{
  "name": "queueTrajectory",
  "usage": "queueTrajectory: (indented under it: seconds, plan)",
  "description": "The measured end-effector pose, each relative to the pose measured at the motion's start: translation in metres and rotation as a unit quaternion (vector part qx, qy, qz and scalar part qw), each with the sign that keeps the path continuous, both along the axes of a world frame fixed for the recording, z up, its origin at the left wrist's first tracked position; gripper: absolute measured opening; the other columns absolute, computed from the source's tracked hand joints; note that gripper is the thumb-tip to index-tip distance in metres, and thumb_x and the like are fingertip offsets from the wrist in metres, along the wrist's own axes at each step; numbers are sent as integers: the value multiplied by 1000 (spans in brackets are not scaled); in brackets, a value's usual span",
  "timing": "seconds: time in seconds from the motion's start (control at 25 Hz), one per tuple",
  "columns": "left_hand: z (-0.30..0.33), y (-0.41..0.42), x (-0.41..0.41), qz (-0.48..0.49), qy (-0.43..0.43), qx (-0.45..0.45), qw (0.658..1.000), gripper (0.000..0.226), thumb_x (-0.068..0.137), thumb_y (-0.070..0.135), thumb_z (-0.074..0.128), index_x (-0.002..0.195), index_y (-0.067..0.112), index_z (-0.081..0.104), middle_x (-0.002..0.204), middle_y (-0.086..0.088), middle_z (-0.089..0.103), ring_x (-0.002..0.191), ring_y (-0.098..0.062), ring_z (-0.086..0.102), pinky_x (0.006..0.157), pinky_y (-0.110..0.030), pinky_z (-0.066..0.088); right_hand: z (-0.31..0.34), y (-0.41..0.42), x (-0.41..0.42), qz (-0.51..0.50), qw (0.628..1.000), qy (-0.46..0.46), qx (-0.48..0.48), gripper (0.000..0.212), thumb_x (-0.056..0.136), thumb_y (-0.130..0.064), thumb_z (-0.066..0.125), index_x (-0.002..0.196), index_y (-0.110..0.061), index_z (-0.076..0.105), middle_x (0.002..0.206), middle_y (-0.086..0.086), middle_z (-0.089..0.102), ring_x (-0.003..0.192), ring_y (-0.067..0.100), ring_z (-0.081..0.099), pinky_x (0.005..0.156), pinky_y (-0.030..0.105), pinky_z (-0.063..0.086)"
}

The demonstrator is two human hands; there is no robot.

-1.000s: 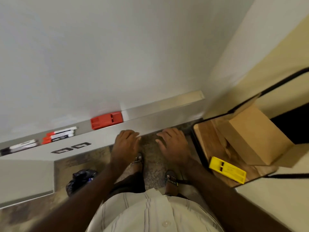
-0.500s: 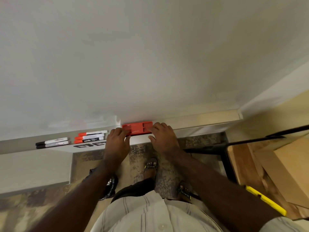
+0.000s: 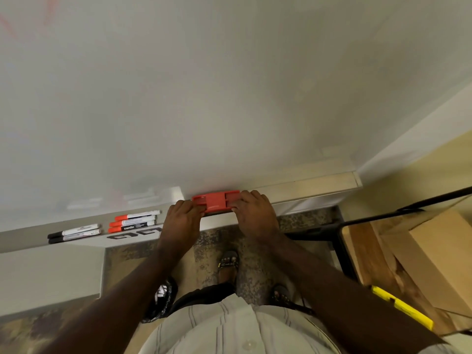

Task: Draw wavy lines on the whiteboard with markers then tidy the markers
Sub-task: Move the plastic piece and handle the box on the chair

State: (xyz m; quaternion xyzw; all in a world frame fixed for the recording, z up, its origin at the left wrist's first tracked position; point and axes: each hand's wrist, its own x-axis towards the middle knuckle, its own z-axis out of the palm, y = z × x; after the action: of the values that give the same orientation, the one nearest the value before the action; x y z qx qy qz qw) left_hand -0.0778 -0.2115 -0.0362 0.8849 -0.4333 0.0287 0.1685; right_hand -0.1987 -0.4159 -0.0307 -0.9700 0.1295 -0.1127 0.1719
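The whiteboard [image 3: 229, 85] fills the upper view, with faint red strokes at its top left corner. A red eraser [image 3: 215, 200] lies on the tray [image 3: 306, 185] under the board. My left hand [image 3: 182, 221] curls over the eraser's left end and my right hand [image 3: 255, 215] over its right end. Left of my hands, three red-capped markers [image 3: 132, 222] lie side by side on the tray. Two black-capped markers [image 3: 74, 232] lie further left.
A black-framed wooden table stands at the right, carrying a cardboard box [image 3: 439, 256] and a yellow block [image 3: 403, 307]. A crumpled black bag [image 3: 161, 300] lies on the mottled floor by my sandalled feet. A pale wall meets the board's right end.
My view has swung left along the board. Both hands rose from the tray's front edge onto the two ends of the red eraser.
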Motion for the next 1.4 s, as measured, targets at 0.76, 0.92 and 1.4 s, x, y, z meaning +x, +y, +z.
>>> queueTrajectory:
  seconds: [0.76, 0.92, 1.4]
  plan:
    - [8, -227, -234, -357, 21, -18, 934, 18, 91, 17, 68, 107, 19, 76, 108, -3, 73, 96, -25, 63, 84, -37, 49, 12, -123, -345, -306, 947, 87, -39, 27, 99, -35, 54, 109, -27, 77, 116, -2, 70, 103, 25, 59, 87, 43, 49]
    - [2, -252, -269, -383, 14, 65, 921, 25, 84, 14, 75, 108, 21, 76, 107, -2, 72, 99, -26, 63, 82, -39, 54, 6, -138, -376, -326, 935, 136, -21, 23, 101, -30, 60, 114, -28, 78, 115, -3, 70, 103, 21, 58, 87, 40, 51]
    - [1, -274, -295, -385, -6, 239, 891, 39, 94, 24, 66, 133, 21, 64, 135, -4, 60, 124, -26, 50, 102, -39, 42, 1, -151, -380, -320, 922, 215, 34, 26, 99, -22, 57, 120, -26, 72, 120, -4, 66, 114, 22, 56, 97, 39, 48]
